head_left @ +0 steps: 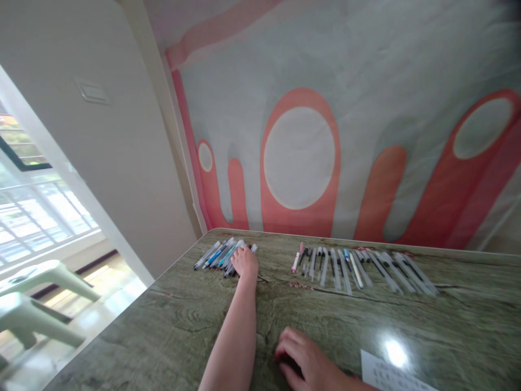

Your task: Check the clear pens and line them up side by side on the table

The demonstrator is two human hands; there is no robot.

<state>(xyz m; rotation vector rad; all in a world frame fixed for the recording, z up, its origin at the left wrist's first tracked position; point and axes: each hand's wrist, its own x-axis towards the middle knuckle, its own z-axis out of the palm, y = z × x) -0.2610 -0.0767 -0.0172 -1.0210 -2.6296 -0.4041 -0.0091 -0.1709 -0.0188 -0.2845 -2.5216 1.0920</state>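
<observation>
My left hand [245, 262] reaches across to the right end of a loose pile of pens [212, 256] at the table's far left. Its fingers are bent down and closed over a pen there; how much of it they grip is partly hidden. The pile mixes clear, blue and dark-tipped pens lying slantwise. Close to me, my right hand [306, 359] rests on the table with fingers loosely curled and the thumb apart, and nothing shows in it. Beyond it lies a spread row of pens [357, 270], mostly clear-barrelled, with a pink and white one at its left end.
The wood-patterned table [183, 320] meets a grey wall with a red printed pattern. A white sheet of paper [391, 374] with writing lies at the near right. Pale green stools [44, 279] stand on the floor left of the table, by a bright window.
</observation>
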